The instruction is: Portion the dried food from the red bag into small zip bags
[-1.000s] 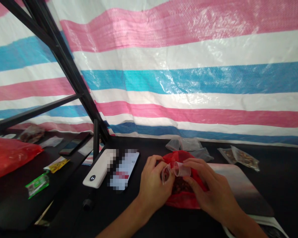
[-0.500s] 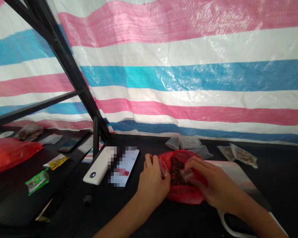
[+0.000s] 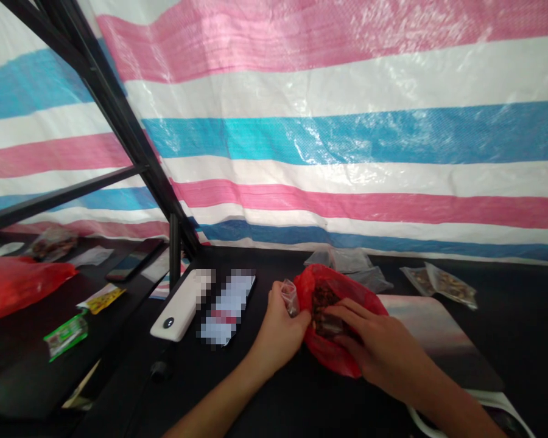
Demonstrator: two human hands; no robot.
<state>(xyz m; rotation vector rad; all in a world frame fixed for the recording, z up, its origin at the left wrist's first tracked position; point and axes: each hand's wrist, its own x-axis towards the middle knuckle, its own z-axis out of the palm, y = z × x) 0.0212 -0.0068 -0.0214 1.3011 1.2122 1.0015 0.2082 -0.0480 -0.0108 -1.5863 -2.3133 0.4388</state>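
Note:
A red plastic bag (image 3: 347, 292) full of dark brown bits lies open on the black table (image 3: 265, 389). My left hand (image 3: 278, 331) is closed on a small clear plastic bag (image 3: 290, 295) and rests against the red bag's left edge. My right hand (image 3: 379, 350) reaches into the red bag, fingers pressed on a small clear cup (image 3: 331, 322) down among the brown bits.
A white power bank (image 3: 180, 307) and a phone (image 3: 228, 304) lie to the left. Empty clear bags (image 3: 347, 261) and filled packets (image 3: 442, 283) sit at the back. A silver scale plate (image 3: 442, 340) is under my right arm. A black frame post (image 3: 174, 249) and another red bag (image 3: 18, 286) stand left.
My right hand has dropped the clear cup from above the red bag down into the brown bits. My left hand lowered with the small clear bag to the red bag's edge.

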